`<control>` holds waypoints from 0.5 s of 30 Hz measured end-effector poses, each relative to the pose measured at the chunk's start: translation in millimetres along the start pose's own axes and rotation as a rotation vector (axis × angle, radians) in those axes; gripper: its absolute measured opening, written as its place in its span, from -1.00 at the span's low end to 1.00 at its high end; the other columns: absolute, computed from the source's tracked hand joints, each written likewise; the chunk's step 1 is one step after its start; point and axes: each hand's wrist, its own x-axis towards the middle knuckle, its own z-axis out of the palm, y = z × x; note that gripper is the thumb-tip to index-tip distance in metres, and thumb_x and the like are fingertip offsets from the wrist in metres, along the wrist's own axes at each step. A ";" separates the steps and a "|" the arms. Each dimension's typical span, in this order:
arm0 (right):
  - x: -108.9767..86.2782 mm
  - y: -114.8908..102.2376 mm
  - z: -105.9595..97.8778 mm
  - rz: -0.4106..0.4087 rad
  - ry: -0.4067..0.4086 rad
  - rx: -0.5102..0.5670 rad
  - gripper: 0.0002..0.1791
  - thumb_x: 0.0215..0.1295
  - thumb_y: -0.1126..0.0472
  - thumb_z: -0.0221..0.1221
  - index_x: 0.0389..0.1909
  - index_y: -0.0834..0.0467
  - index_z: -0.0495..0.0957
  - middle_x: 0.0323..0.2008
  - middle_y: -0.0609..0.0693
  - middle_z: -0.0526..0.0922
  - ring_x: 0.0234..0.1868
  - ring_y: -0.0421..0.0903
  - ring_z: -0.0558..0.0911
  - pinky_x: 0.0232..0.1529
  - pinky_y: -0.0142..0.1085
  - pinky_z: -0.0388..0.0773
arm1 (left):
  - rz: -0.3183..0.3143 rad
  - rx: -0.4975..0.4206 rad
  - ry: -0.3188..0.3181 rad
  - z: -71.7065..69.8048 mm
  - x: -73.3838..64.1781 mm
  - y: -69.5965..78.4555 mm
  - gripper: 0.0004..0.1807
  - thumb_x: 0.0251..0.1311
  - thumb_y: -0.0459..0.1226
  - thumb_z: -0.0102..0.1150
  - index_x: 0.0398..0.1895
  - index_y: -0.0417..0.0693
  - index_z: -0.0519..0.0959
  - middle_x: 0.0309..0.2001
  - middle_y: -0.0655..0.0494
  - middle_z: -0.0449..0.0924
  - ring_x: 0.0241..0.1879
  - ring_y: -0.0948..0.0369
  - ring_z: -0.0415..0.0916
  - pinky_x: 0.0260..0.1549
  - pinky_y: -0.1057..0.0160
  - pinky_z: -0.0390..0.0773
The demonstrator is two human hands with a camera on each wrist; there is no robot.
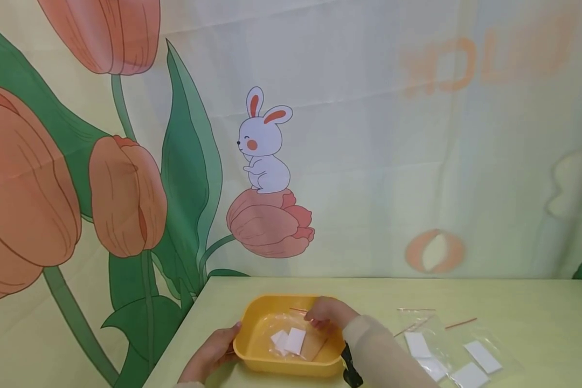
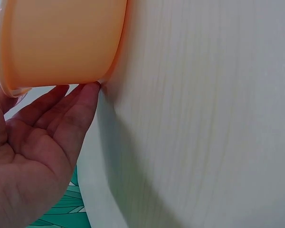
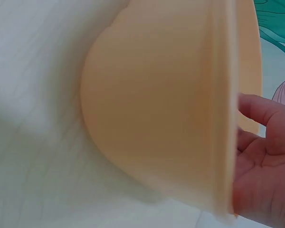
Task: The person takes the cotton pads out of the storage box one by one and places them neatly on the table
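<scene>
A yellow plastic basin (image 1: 288, 368) stands on the table. My left hand (image 1: 213, 347) holds its left end, thumb at the rim and fingers against the outer wall, as the left wrist view shows (image 2: 42, 142). Inside the basin lie clear zip bags (image 1: 315, 345) with red closure strips and white rectangular pieces (image 1: 296, 340). Reaching over the right rim, my right hand (image 1: 331, 312) has its fingers curled at a red-edged bag and pinches it near the strip. From the right wrist, the basin wall hides most of the fingertips of that hand (image 3: 266, 152).
To the right on the pale table (image 1: 368, 293), more clear zip bags (image 1: 485, 345) with red strips and white pieces lie loosely overlapping. A printed cloth (image 1: 359, 161) with tulips and a rabbit hangs behind the table. Something black (image 1: 351, 369) shows beneath the right sleeve.
</scene>
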 end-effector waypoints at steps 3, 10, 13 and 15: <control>-0.8 1.8 1.8 -0.007 0.006 -0.014 -0.75 0.35 0.15 0.25 -0.45 0.24 0.64 -0.56 -0.04 0.53 -0.52 -0.15 0.44 -0.45 -0.38 0.41 | 0.004 -0.002 0.003 0.1 0.5 0.7 -0.35 0.66 -0.04 -0.26 0.31 -0.55 0.39 -0.13 -0.03 0.74 -0.24 0.24 0.66 -0.11 0.17 0.73; -5.2 5.7 6.6 -0.016 0.040 -0.008 -0.70 0.20 0.20 0.33 -0.68 0.21 0.60 -0.74 -0.10 0.35 -0.68 -0.19 0.25 -0.60 -0.42 0.20 | 0.009 0.000 0.007 0.8 0.6 1.4 -0.37 0.66 -0.06 -0.27 0.29 -0.55 0.40 -0.15 -0.02 0.74 -0.25 0.23 0.66 -0.11 0.16 0.73; -6.5 5.7 7.9 -0.015 0.049 -0.024 -0.75 0.18 0.18 0.35 -0.60 0.24 0.65 -0.74 -0.10 0.34 -0.68 -0.18 0.25 -0.58 -0.42 0.20 | 0.007 0.002 0.009 0.7 0.7 1.5 -0.37 0.66 -0.06 -0.27 0.29 -0.55 0.41 -0.15 -0.02 0.75 -0.25 0.23 0.67 -0.11 0.16 0.73; -7.1 5.0 8.6 -0.011 0.048 -0.013 -0.77 0.18 0.19 0.36 -0.55 0.26 0.68 -0.73 -0.09 0.34 -0.67 -0.17 0.26 -0.57 -0.42 0.22 | 0.006 0.001 0.011 0.4 1.0 1.5 -0.36 0.66 -0.05 -0.27 0.30 -0.55 0.40 -0.14 -0.03 0.75 -0.24 0.23 0.67 -0.10 0.15 0.73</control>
